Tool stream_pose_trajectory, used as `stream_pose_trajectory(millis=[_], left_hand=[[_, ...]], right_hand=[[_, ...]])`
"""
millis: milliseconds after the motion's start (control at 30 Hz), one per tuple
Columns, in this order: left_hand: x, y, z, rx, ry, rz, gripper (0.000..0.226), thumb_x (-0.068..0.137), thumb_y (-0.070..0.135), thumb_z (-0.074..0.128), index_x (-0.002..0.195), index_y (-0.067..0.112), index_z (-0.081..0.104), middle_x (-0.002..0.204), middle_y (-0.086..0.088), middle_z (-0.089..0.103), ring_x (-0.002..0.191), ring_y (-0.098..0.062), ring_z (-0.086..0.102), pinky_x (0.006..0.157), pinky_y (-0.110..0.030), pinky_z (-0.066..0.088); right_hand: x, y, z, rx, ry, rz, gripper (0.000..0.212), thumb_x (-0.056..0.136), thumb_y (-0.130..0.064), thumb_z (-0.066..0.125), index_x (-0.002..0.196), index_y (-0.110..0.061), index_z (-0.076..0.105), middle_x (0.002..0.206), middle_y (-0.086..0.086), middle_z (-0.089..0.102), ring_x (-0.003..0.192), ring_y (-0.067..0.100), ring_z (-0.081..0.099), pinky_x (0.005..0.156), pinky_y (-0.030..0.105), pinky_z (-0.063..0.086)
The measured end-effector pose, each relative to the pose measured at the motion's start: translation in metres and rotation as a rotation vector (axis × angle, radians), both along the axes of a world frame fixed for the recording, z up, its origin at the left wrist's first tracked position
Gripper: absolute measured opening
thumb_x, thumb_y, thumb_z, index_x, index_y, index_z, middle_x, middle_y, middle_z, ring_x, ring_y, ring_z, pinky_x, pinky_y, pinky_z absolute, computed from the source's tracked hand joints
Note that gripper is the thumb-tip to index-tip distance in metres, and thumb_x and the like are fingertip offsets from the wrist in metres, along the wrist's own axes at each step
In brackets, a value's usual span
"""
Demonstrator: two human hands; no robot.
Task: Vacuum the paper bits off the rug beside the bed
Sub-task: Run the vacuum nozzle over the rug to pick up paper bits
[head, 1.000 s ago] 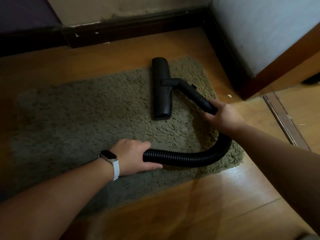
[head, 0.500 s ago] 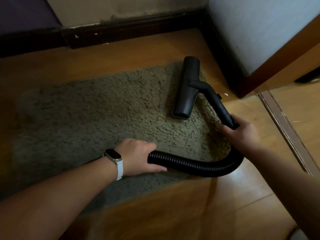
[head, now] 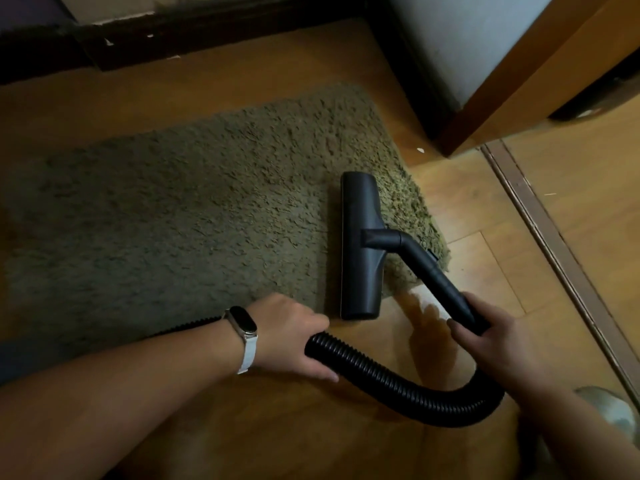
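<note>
A shaggy olive-green rug [head: 180,216] lies on the wooden floor. The black vacuum floor head [head: 360,244] rests lengthwise on the rug's right end, its near tip over the rug's front edge onto bare floor. My right hand [head: 498,344] grips the black rigid tube [head: 436,278] that rises from the head. My left hand [head: 294,337], with a watch on the wrist, holds the black ribbed hose [head: 398,382], which curves along the floor to my right hand. I see no paper bits on the rug; one white scrap [head: 420,150] lies on the floor beyond it.
A dark skirting board [head: 207,32] runs along the far wall. A white-and-wood bed corner [head: 485,64] stands at the upper right. A door threshold strip [head: 554,244] crosses the floor diagonally on the right. Wooden floor [head: 311,438] lies in front of the rug.
The vacuum head has been pulled from the rug's far right part toward me, down to the near right corner. Both hands and the hose have come back with it.
</note>
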State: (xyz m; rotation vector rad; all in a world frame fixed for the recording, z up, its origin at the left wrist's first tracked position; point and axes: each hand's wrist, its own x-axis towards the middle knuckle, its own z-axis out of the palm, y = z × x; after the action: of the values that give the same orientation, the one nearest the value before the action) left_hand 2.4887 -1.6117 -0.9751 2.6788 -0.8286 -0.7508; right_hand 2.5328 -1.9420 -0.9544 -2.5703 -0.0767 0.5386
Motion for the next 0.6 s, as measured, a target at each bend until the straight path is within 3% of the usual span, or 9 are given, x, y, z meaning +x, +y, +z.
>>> stream_pose_trajectory(millis=[67, 167, 367, 500, 600], left_hand=[[-0.005, -0.003, 0.0, 0.001, -0.001, -0.042, 0.065, 0.074, 0.088, 0.038, 0.092, 0.028, 0.053, 0.084, 0.01, 0.062, 0.073, -0.013, 0.06, 0.067, -0.032, 0.052], [-0.009, -0.003, -0.001, 0.015, 0.02, -0.102, 0.064, 0.075, 0.087, 0.039, 0.093, 0.026, 0.053, 0.085, 0.008, 0.062, 0.074, -0.014, 0.06, 0.066, -0.032, 0.051], [-0.009, 0.006, -0.003, 0.017, 0.009, -0.132, 0.065, 0.075, 0.088, 0.039, 0.091, 0.026, 0.052, 0.085, 0.008, 0.062, 0.072, -0.015, 0.061, 0.065, -0.035, 0.052], [-0.007, 0.006, -0.002, 0.003, 0.016, -0.073, 0.064, 0.074, 0.088, 0.04, 0.091, 0.027, 0.053, 0.084, 0.009, 0.062, 0.073, -0.014, 0.06, 0.065, -0.034, 0.052], [0.0, 0.002, 0.001, 0.005, 0.027, -0.027, 0.063, 0.075, 0.087, 0.04, 0.091, 0.028, 0.053, 0.083, 0.01, 0.061, 0.071, -0.012, 0.059, 0.066, -0.033, 0.053]], right_hand=[[-0.016, 0.0, 0.002, -0.036, 0.042, -0.021, 0.046, 0.08, -0.019, 0.076, 0.103, -0.054, 0.057, 0.075, -0.008, 0.067, 0.067, 0.005, 0.063, 0.056, 0.025, 0.047], [-0.041, 0.007, -0.004, -0.034, 0.077, -0.029, 0.054, 0.077, -0.018, 0.079, 0.105, -0.058, 0.055, 0.083, -0.008, 0.07, 0.073, 0.006, 0.064, 0.064, 0.03, 0.052], [-0.044, 0.02, -0.021, -0.046, 0.145, 0.17, 0.047, 0.08, -0.033, 0.072, 0.121, -0.051, 0.056, 0.085, -0.015, 0.061, 0.072, 0.002, 0.06, 0.06, 0.017, 0.045], [-0.033, 0.01, -0.015, 0.023, 0.084, -0.079, 0.044, 0.081, -0.021, 0.075, 0.113, -0.047, 0.061, 0.084, -0.005, 0.07, 0.073, 0.007, 0.065, 0.064, 0.028, 0.052], [-0.021, -0.004, -0.004, 0.066, 0.112, -0.218, 0.038, 0.087, -0.027, 0.07, 0.109, -0.054, 0.056, 0.075, 0.001, 0.069, 0.061, 0.017, 0.066, 0.054, 0.039, 0.055]])
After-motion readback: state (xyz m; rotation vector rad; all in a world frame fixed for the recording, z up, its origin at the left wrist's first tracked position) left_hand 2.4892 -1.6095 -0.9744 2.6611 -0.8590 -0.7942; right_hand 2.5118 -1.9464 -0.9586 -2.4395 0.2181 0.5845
